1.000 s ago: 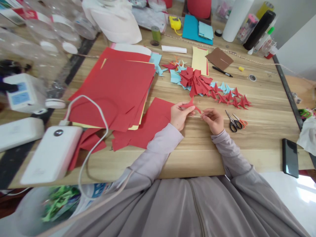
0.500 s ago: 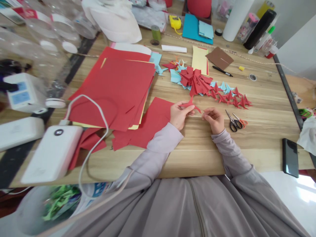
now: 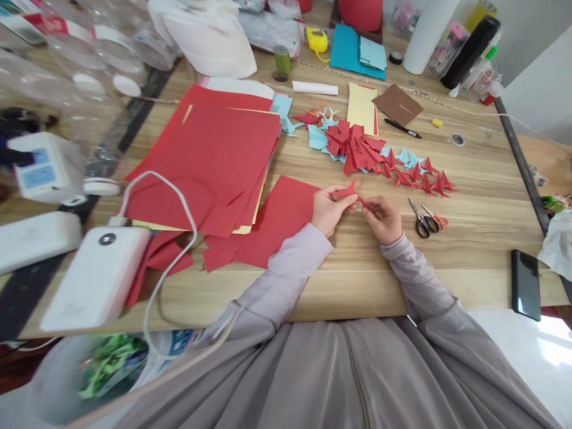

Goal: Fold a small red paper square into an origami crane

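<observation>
A red folded paper crane [image 3: 345, 192] is held above the table between my two hands. My left hand [image 3: 327, 211] pinches its body between thumb and fingers, with one point of the paper standing up. At the crane's narrow right end, the thumb and fingertips of my right hand [image 3: 384, 219] close on the tip. Beyond my hands lies a heap of red folded pieces [image 3: 355, 146], with small red cranes [image 3: 415, 174] and light blue cranes [image 3: 404, 157] trailing off to its right. Red paper sheets [image 3: 286, 208] lie beside my left hand.
Black-handled scissors [image 3: 424, 223] and orange-handled scissors [image 3: 440, 221] lie right of my right hand. A large red paper stack [image 3: 214, 161] and a white power bank [image 3: 96, 277] with a looping cable are leftward. A phone [image 3: 526, 285] sits near the right edge.
My right hand has moved left and its fingertips now grip the crane's right end, which stuck out free before. My left hand and the crane have shifted slightly.
</observation>
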A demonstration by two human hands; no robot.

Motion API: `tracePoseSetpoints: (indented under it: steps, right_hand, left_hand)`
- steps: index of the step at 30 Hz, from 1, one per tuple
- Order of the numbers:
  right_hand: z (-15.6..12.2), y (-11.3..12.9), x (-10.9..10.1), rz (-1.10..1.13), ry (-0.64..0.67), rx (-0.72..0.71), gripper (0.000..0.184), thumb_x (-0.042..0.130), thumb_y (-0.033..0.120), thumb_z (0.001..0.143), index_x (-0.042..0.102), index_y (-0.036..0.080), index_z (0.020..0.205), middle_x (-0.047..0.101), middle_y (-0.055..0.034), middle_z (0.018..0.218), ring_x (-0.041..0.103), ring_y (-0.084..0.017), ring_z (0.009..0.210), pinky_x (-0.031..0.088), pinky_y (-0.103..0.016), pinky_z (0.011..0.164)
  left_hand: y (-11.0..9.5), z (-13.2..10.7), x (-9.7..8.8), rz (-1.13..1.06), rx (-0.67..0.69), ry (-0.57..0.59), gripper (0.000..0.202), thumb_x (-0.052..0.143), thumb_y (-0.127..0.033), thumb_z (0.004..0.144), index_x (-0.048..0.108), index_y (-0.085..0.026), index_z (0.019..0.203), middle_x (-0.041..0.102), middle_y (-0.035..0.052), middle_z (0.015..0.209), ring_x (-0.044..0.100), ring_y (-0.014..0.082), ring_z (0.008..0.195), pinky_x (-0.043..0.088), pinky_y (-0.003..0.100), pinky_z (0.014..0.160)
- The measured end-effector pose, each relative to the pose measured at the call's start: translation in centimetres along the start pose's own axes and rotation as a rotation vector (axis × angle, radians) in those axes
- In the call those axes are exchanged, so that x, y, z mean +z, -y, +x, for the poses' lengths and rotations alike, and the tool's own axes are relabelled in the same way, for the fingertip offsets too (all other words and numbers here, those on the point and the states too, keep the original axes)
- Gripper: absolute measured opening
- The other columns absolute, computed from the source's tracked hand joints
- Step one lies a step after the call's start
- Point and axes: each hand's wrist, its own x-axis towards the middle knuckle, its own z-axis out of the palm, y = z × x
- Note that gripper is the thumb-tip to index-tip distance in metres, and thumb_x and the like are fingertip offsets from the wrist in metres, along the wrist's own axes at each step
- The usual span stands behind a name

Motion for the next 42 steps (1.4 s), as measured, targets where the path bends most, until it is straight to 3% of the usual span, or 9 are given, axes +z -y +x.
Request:
tracePoseSetpoints:
  steps: [10, 17, 26, 36, 42]
  right_hand:
    - [0.31, -0.02, -0.07, 0.176, -0.077, 0.087, 0.023, 0.070, 0.045, 0.073, 0.065, 0.022, 0.076, 0.066, -0.0033, 0.081, 0.062, -0.017, 0.077, 0.052, -0.032, 0.071]
    - [0.57, 0.17, -0.30, 0.297, -0.110, 0.275, 0.032, 0.077, 0.049, 0.063, 0.063, 0.021, 0.071, 0.065, 0.0004, 0.064, 0.061, -0.015, 0.061, 0.053, -0.032, 0.064]
    - [0.72, -0.17, -0.07, 0.361, -0.114, 0.341, 0.038, 0.080, 0.051, 0.056, 0.063, 0.019, 0.068, 0.067, 0.0016, 0.060, 0.062, -0.013, 0.056, 0.053, -0.029, 0.059]
    - [0.57, -0.37, -0.04, 0.510, -0.064, 0.342, 0.031, 0.078, 0.045, 0.063, 0.064, 0.020, 0.074, 0.067, 0.0024, 0.062, 0.062, -0.013, 0.056, 0.053, -0.029, 0.061]
    - [0.49, 0.05, 0.01, 0.387, -0.019, 0.311, 0.033, 0.083, 0.040, 0.056, 0.065, 0.020, 0.075, 0.069, 0.0007, 0.067, 0.065, -0.014, 0.065, 0.054, -0.030, 0.067]
  left_hand:
    - [-0.13, -0.22, -0.10, 0.079, 0.020, 0.104, 0.030, 0.083, -0.029, 0.051, 0.065, -0.015, 0.071, 0.070, 0.0016, 0.063, 0.065, 0.0151, 0.056, 0.055, 0.030, 0.062]
    - [-0.10, -0.53, 0.10, 0.074, -0.016, 0.139, 0.032, 0.083, -0.029, 0.051, 0.066, -0.013, 0.073, 0.071, 0.0046, 0.065, 0.069, 0.0194, 0.061, 0.057, 0.034, 0.064]
    - [0.08, -0.37, -0.04, 0.079, -0.045, 0.162, 0.037, 0.084, -0.028, 0.051, 0.064, -0.012, 0.078, 0.070, 0.0036, 0.063, 0.070, 0.0199, 0.062, 0.057, 0.031, 0.062]
    - [-0.02, -0.28, -0.15, 0.079, -0.058, 0.167, 0.032, 0.082, -0.030, 0.054, 0.065, -0.012, 0.074, 0.070, 0.0042, 0.062, 0.069, 0.0185, 0.060, 0.056, 0.031, 0.062]
    - [-0.12, -0.31, -0.07, 0.068, -0.057, 0.133, 0.033, 0.083, -0.027, 0.051, 0.064, -0.011, 0.073, 0.070, 0.0031, 0.062, 0.068, 0.0170, 0.058, 0.056, 0.031, 0.062]
